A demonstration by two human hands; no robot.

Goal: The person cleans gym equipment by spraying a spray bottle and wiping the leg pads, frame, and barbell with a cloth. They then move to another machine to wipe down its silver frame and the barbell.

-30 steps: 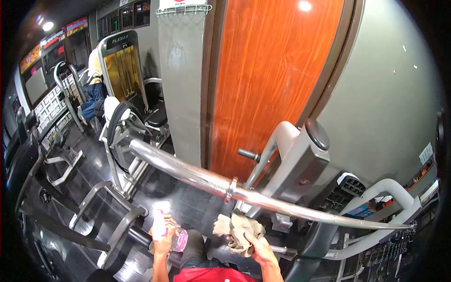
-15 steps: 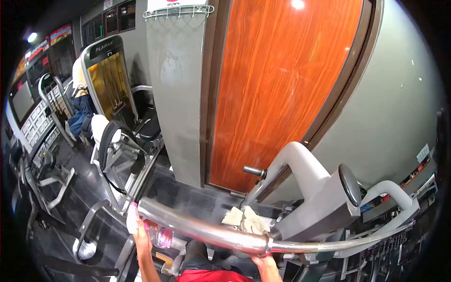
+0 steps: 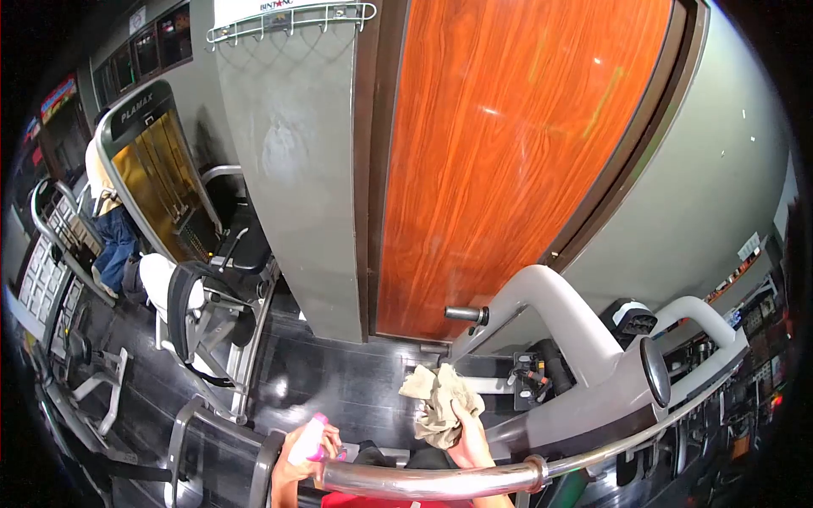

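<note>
Gripping spray bottle (image 3: 311, 433) in left hand (image 3: 292, 464), fingers wrapped tight round the body, only the pink trigger head showing above the fist. Can't read fill level or contents: body hidden by the hand.

Clutching crumpled beige cloth (image 3: 434, 400) in right hand (image 3: 467, 438), fist closed on its lower end, the rest bunched up above the knuckles. Cloth held in the air, off every surface, well right of the bottle.

Just below both hands: curved chrome bar (image 3: 406, 483), spanning from the left hand past the right, with a collar (image 3: 533, 472) just right of the right hand.

Up and right of the right hand: grey machine arm (image 3: 569, 315) with round black end cap (image 3: 656, 372).

Straight above the right hand: stub handle (image 3: 466, 314) on wooden door (image 3: 508, 152).

Beyond the hands: dark glossy floor (image 3: 339, 381).

Far up-left of the left hand: PLAMAX machine (image 3: 157, 182), with another person (image 3: 106, 224) in yellow top and blue jeans beside it.
</note>
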